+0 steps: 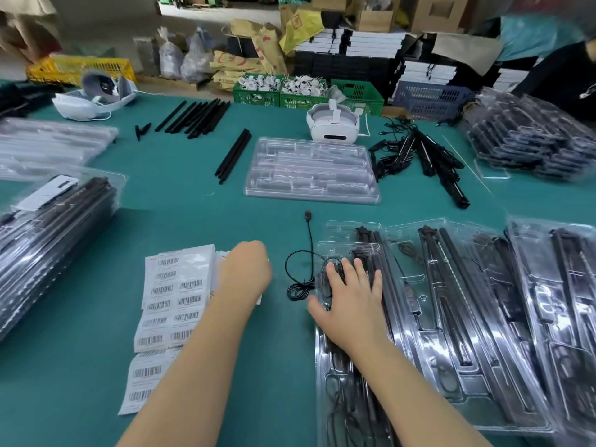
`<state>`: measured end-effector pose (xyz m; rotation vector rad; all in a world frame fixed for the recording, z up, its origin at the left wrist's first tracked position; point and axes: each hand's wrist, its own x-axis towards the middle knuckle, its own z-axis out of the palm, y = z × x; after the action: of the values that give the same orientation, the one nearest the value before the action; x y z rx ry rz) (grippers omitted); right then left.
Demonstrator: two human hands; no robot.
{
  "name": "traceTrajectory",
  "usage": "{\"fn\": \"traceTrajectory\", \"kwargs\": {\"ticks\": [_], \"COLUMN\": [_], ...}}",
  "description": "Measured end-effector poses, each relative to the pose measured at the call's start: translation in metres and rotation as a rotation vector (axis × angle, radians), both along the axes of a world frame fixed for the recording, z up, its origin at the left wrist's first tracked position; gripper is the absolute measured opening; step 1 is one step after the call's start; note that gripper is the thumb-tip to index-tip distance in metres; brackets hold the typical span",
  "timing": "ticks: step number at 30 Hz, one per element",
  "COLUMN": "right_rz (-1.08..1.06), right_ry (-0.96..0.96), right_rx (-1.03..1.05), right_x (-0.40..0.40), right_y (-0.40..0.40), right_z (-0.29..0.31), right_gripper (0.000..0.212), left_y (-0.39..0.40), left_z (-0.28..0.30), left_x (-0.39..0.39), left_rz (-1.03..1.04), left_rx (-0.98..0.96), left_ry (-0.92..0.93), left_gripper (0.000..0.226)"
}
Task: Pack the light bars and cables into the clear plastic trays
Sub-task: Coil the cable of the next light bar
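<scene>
My right hand [350, 293] lies flat with fingers spread on the nearest clear plastic tray [325, 366], which holds black light bars [387, 285] and cable. A black cable [301, 269] trails out of that tray, looped on the green table, its plug end farther off. My left hand [246, 269] hovers over barcode label sheets [171, 304], fingers curled downward; whether it holds anything is hidden. More filled trays [467, 317] lie overlapped to the right. An empty clear tray [311, 171] sits mid-table.
Loose black bars [233, 154] and a further bundle [196, 119] lie at the back. Cabled light bars [425, 156] are piled right of a white headset [333, 124]. Stacks of packed trays stand left [48, 233] and far right [532, 143]. Green crates [258, 96] line the table's back.
</scene>
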<state>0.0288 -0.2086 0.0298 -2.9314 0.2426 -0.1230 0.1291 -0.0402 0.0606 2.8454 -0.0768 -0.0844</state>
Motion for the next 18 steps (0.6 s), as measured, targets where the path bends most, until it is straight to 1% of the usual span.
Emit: {"fn": "traceTrajectory", "kwargs": {"ticks": [2, 5, 9, 12, 14, 18], "right_rz": [0.000, 0.000, 0.002, 0.000, 0.001, 0.004], "right_ry": [-0.002, -0.012, -0.023, -0.030, -0.031, -0.035], "right_rx": [0.003, 0.005, 0.006, 0.004, 0.000, -0.001], "right_x": [0.000, -0.001, 0.000, 0.000, 0.000, 0.001], "right_y": [0.000, 0.000, -0.001, -0.001, -0.001, -0.001], "right_z": [0.000, 0.001, 0.000, -0.001, -0.002, -0.003], "right_gripper": [0.076, 0.074, 0.073, 0.072, 0.071, 0.073], "left_y": [0.009, 0.012, 0.009, 0.007, 0.007, 0.007], "left_z": [-0.002, -0.008, -0.013, -0.010, -0.008, -0.007], "left_x": [0.005, 0.008, 0.010, 0.012, 0.014, 0.015], "left_rz": [0.008, -0.019, -0.021, 0.002, 0.009, -0.001], "left_rx": [0.082, 0.179, 0.200, 0.132, 0.102, 0.110], "left_ry": [0.067, 0.083, 0.083, 0.134, 0.159, 0.147], "left_gripper": [0.038, 0.048, 0.042, 0.034, 0.037, 0.039]}}
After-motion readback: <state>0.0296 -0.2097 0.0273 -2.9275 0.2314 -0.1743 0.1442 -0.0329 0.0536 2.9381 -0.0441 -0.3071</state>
